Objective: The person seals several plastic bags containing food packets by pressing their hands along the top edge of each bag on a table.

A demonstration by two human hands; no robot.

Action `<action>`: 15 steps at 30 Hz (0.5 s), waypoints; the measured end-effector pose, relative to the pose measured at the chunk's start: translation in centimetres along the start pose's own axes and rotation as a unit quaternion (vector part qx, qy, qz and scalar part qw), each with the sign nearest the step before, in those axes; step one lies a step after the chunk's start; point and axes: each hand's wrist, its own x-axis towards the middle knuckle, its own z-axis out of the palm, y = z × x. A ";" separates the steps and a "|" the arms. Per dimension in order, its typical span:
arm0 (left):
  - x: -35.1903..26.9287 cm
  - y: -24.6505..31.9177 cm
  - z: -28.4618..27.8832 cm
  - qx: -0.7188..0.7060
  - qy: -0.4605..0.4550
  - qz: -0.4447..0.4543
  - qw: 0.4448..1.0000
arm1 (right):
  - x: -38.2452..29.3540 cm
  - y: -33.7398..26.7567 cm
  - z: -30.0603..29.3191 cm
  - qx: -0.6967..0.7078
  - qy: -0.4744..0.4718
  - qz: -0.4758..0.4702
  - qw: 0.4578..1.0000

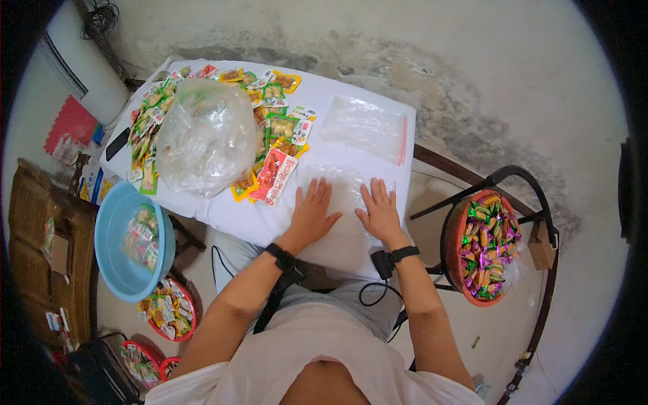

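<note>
Both palms face down at the front of a table with a white cloth (309,76). My left hand (313,212) lies with its fingers spread on a clear plastic bag (349,202), near the bag's left side. On the right side of the same bag rests my right hand (378,210), its fingers apart too. Neither hand grips anything. Beyond them lies a flat stack of clear zip bags (362,126) with a red strip along the right edge. A red-and-white snack packet (273,174) is left of my left hand.
A large clear plastic sack (207,136) sits among several snack packets (283,127); a black phone (117,144) lies at the table's left edge. A blue basin (106,243) holds a filled bag. On a chair (526,174) at right stands an orange basin (493,302) of wrapped sweets. Red baskets (190,304) stand lower left.
</note>
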 end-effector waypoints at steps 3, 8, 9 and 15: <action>2.9 0.4 0.4 0.000 0.015 0.048 0.999 | -0.5 -0.3 0.3 0.010 -0.019 0.009 1.000; 5.0 -1.8 1.8 0.055 -0.050 0.040 0.996 | -0.4 -0.7 -0.2 0.012 -0.018 0.020 1.000; 4.6 -2.6 1.6 0.049 -0.031 0.037 0.998 | -0.5 -0.7 -0.2 0.014 -0.019 0.020 1.000; 3.2 -3.9 2.0 0.023 0.041 -0.053 0.997 | -0.3 -0.7 -0.3 0.004 -0.013 0.019 1.000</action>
